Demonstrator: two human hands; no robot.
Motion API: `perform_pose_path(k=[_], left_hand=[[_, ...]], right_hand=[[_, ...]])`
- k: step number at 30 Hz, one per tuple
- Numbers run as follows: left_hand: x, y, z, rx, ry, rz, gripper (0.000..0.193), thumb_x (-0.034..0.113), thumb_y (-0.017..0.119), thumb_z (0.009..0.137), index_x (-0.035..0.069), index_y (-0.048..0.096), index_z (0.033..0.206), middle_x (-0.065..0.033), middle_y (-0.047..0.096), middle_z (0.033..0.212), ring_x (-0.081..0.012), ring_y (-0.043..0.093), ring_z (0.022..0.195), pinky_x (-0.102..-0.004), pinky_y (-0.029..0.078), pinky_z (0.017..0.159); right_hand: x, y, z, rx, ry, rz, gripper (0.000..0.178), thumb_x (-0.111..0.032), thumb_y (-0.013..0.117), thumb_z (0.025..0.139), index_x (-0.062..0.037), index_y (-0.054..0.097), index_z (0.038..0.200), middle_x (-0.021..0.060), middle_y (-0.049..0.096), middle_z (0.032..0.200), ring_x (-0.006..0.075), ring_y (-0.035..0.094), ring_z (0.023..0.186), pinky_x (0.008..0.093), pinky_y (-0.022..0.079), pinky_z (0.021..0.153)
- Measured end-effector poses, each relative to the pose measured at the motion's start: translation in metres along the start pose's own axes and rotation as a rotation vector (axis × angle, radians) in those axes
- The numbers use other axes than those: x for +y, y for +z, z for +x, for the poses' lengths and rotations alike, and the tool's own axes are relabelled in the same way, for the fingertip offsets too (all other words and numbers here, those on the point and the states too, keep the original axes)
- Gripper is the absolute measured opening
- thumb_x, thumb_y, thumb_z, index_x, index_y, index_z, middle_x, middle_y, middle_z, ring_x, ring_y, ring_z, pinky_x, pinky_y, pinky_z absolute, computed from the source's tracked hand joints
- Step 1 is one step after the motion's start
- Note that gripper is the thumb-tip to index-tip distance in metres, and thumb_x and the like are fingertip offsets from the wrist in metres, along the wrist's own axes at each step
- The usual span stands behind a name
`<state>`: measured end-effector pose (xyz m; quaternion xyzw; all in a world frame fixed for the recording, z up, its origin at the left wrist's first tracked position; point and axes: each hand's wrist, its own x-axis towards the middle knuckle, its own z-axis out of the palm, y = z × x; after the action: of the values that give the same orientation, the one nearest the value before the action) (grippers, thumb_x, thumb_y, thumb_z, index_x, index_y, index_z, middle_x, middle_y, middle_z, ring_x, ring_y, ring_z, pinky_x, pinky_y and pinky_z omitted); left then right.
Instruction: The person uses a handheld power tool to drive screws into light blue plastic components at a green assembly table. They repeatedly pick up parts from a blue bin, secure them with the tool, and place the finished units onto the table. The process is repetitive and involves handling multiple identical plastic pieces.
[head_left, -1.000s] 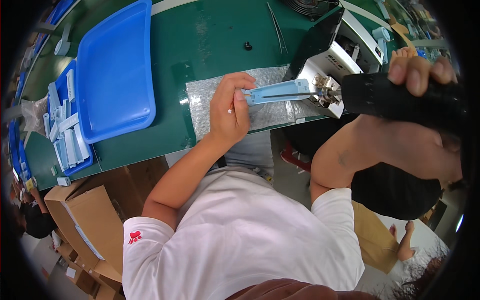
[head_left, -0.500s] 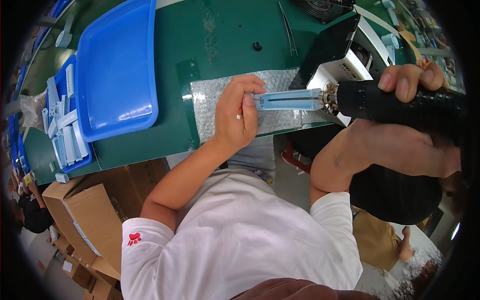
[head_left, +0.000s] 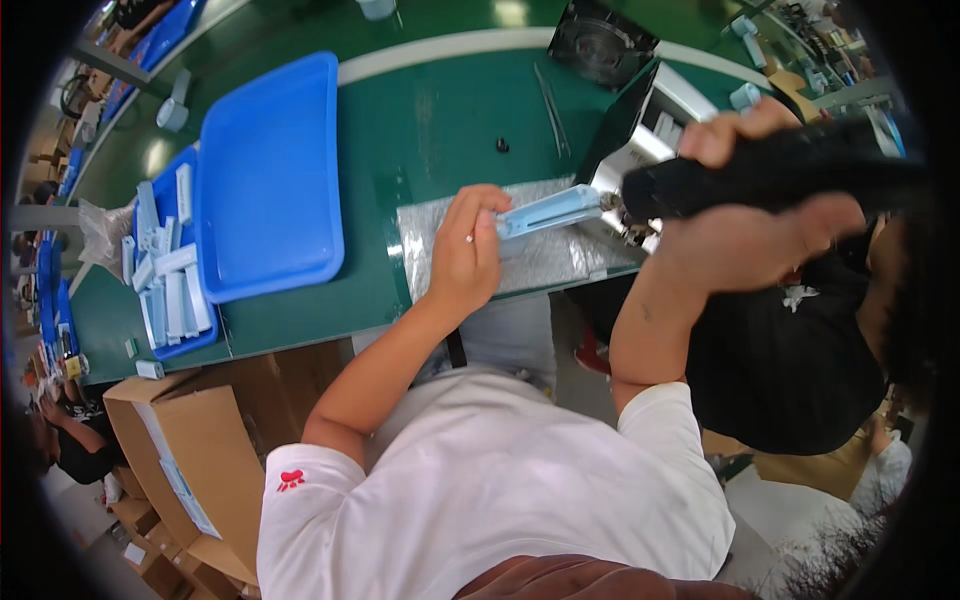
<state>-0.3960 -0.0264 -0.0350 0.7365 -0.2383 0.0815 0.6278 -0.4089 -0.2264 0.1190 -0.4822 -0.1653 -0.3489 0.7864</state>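
Between the fingers and thumb of my left hand (head_left: 466,248) is the near end of a long, light blue plastic shell (head_left: 552,211), slightly tilted, with its hollow side showing. My right hand (head_left: 735,240), partly blurred, is wrapped round a thick black power screwdriver (head_left: 770,168) held almost level. The screwdriver's metal nose meets or nearly meets the shell's right end; contact cannot be made out. Below the shell lies a sheet of clear bubble wrap (head_left: 428,240) on the green table. Behind the screwdriver's nose stands a black and white box-shaped machine (head_left: 655,125).
A large blue tray (head_left: 270,190) stands left, beside a smaller blue tray (head_left: 190,347) of several light blue shells. Tweezers (head_left: 551,110), a small black part (head_left: 502,145) and a black fan (head_left: 600,45) lie farther back. A cardboard box (head_left: 215,450) is lower left; a person in black (head_left: 790,370) is right.
The view has shifted, so the table's things sit lower and more to the right. The shell's right end has tilted away from me, and the screwdriver has turned slightly. Both hands keep their holds.
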Motion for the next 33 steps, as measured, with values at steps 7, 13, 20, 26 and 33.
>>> perform_pose_path(k=[7, 13, 20, 26, 33], left_hand=[[-0.004, -0.064, 0.086, 0.082, -0.137, 0.282, 0.031, 0.015, 0.034, 0.104, 0.0, 0.061, 0.099, -0.0186, 0.063, 0.092, -0.0344, 0.063, 0.09, -0.0399, 0.048, 0.083], [-0.129, -0.022, 0.27, 0.073, -0.029, 0.704, 0.036, 0.022, 0.043, 0.096, -0.001, 0.07, 0.096, -0.0266, 0.068, 0.102, -0.0453, 0.066, 0.095, -0.0513, 0.052, 0.089], [-0.111, 0.026, 0.343, 0.269, -0.379, 0.578, 0.055, 0.042, 0.062, 0.087, 0.003, 0.057, 0.125, -0.0233, 0.059, 0.125, -0.0414, 0.053, 0.121, -0.0499, 0.041, 0.106], [-0.16, -0.049, 0.351, 0.784, 0.012, 0.916, 0.082, 0.044, 0.078, 0.076, 0.003, 0.043, 0.138, -0.0195, 0.043, 0.139, -0.0411, 0.039, 0.131, -0.0574, 0.027, 0.11], [-0.19, -0.075, 0.386, 0.414, -0.561, 0.608, 0.036, 0.045, 0.072, 0.086, 0.017, 0.075, 0.108, -0.0114, 0.066, 0.121, -0.0328, 0.063, 0.112, -0.0479, 0.05, 0.091]], right_hand=[[-0.083, -0.019, 0.021, -0.186, -0.16, 0.182, 0.086, -0.056, 0.064, 0.092, 0.0057, 0.029, 0.142, 0.0116, 0.045, 0.099, 0.0163, 0.052, 0.073, 0.0289, 0.046, 0.067], [-0.064, -0.011, 0.011, -0.056, -0.068, -0.011, 0.102, -0.065, 0.052, 0.096, -0.0021, 0.001, 0.158, 0.0159, 0.043, 0.098, 0.017, 0.052, 0.059, 0.0261, 0.048, 0.048], [-0.042, -0.013, 0.007, 0.1, -0.084, -0.099, 0.108, -0.072, 0.048, 0.094, -0.0073, -0.01, 0.158, 0.018, 0.042, 0.095, 0.0198, 0.053, 0.053, 0.0281, 0.049, 0.043], [-0.04, -0.027, 0.007, 0.0, -0.095, -0.009, 0.105, -0.068, 0.052, 0.094, -0.0048, -0.006, 0.154, 0.018, 0.045, 0.094, 0.0208, 0.055, 0.054, 0.0286, 0.05, 0.044], [-0.035, -0.029, -0.002, 0.098, -0.016, -0.133, 0.09, -0.08, 0.048, 0.087, 0.0084, 0.037, 0.094, 0.0163, 0.044, 0.09, 0.0193, 0.056, 0.052, 0.0277, 0.051, 0.044]])
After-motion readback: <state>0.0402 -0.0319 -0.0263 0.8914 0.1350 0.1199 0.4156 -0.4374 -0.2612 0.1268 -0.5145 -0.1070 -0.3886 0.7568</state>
